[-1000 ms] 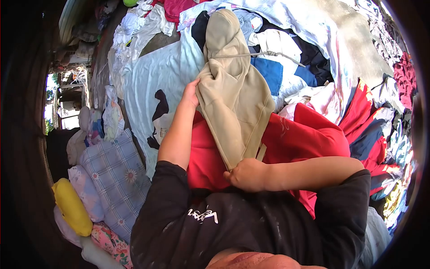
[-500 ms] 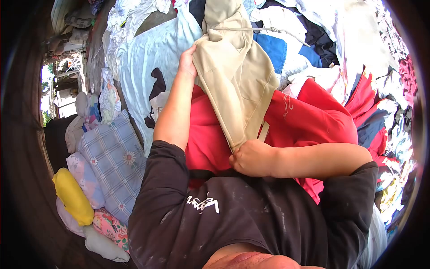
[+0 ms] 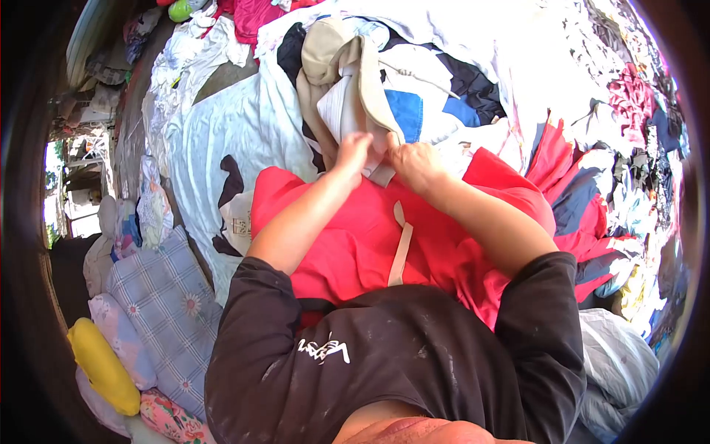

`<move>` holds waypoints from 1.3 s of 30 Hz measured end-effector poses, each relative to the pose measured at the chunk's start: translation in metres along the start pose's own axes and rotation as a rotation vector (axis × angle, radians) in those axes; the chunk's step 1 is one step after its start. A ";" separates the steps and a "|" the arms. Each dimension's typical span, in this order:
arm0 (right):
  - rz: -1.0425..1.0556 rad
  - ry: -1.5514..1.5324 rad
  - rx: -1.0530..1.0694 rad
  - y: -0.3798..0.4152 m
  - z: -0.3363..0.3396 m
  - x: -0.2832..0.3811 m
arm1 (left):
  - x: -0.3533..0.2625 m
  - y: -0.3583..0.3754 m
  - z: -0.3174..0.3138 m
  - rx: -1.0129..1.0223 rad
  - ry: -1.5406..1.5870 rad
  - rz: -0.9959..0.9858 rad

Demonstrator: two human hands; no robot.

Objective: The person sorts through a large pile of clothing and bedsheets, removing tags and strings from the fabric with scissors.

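A beige hooded garment lies bunched beyond my lap, its pale inner side showing. My right hand is closed on its near edge. Just beside it, my left hand is at the pale inner part; its fingers are blurred, and its grip cannot be made out. Red cloth covers my lap below both hands. A narrow beige strip lies on the red cloth, apart from the hands.
Light blue cloth spreads out at the left. Beside it are a checked blue cushion and a yellow bundle. Piles of mixed clothes lie at the right, with a grey-white cloth nearer me.
The beige garment has moved away from my body and been turned or opened, showing its inner side. My hands have come together at its near edge. The view has shifted.
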State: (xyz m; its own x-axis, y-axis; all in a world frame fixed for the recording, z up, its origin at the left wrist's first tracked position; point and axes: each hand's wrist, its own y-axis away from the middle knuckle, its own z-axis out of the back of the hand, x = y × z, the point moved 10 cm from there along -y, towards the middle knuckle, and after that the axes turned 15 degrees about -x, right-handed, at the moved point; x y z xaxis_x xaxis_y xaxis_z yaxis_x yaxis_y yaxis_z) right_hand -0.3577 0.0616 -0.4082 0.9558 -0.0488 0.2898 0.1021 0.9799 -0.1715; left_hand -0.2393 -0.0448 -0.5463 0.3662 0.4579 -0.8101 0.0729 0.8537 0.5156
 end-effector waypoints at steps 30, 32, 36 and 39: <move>0.106 -0.595 -0.520 0.023 0.088 0.056 | -0.119 0.145 0.032 0.330 0.200 -0.428; 0.083 -0.587 -0.466 0.024 0.090 0.052 | -0.125 0.153 0.030 0.379 0.150 -0.441; 0.040 -0.565 -0.297 0.019 0.083 0.042 | -0.125 0.139 0.020 0.400 -0.005 -0.594; 0.007 -0.461 -0.358 0.027 0.123 0.020 | -0.112 0.110 0.022 0.276 -0.257 -0.525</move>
State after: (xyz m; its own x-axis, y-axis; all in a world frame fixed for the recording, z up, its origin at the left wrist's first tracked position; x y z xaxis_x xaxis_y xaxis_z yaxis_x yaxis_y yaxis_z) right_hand -0.3695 0.1110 -0.2913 0.7466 0.1250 0.6535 0.2600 0.8493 -0.4595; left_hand -0.2517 -0.0075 -0.3929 0.4247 -0.1066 -0.8990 0.5263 0.8371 0.1494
